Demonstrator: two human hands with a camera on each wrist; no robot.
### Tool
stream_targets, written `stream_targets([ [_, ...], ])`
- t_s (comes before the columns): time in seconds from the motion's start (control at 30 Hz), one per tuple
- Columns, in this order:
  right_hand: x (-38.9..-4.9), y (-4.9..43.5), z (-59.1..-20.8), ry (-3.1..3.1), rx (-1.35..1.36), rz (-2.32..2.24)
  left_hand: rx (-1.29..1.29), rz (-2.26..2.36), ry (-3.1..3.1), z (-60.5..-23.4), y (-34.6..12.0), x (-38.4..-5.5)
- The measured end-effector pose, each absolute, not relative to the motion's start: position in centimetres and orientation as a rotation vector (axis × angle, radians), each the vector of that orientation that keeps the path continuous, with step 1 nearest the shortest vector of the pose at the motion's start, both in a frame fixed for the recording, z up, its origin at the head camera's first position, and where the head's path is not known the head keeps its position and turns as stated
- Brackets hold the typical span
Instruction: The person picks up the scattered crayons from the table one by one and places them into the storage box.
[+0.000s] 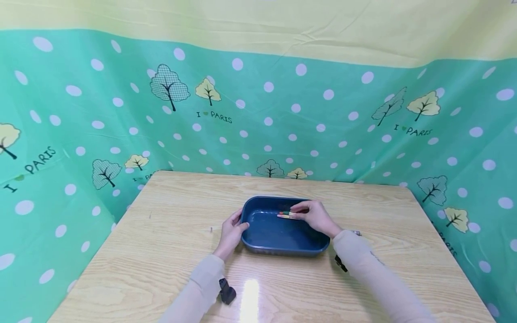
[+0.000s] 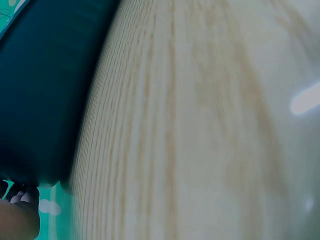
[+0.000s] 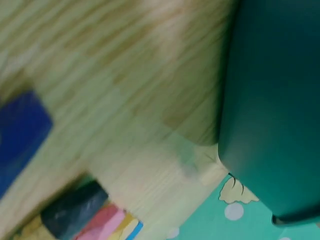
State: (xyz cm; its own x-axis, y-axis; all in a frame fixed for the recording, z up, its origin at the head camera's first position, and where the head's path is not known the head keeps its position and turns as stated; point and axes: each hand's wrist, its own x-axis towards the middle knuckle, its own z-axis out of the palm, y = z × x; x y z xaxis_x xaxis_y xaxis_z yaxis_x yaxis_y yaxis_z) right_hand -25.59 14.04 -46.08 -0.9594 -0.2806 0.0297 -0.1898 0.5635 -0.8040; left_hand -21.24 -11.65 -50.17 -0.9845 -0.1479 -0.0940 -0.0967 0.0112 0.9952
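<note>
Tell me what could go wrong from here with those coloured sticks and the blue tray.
The right hand pinches the thin coloured sticks together over the blue tray, so one might slip out and roll. The left hand grips just one end of the tray; a bump from the right sleeve, close to the opposite end, could swivel it. The sleeve may also brush the blurred blue thing on the tabletop.
</note>
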Motion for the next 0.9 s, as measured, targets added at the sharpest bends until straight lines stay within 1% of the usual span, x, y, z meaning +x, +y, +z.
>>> stream_targets([
  [0.3,-25.7,13.3,-46.7,2.719,-0.448,-1.307,0.250,-2.188,-2.202,-50.2,-11.7,-21.2],
  [0.7,-26.1,12.5,-47.7,2.679,-0.369,-1.307,0.269,-2.201,-2.199,-50.0,-11.7,-21.2],
  [0.9,-26.3,12.1,-48.2,2.748,-0.280,-1.214,0.265,-2.188,-2.215,-50.2,-11.8,-21.2],
])
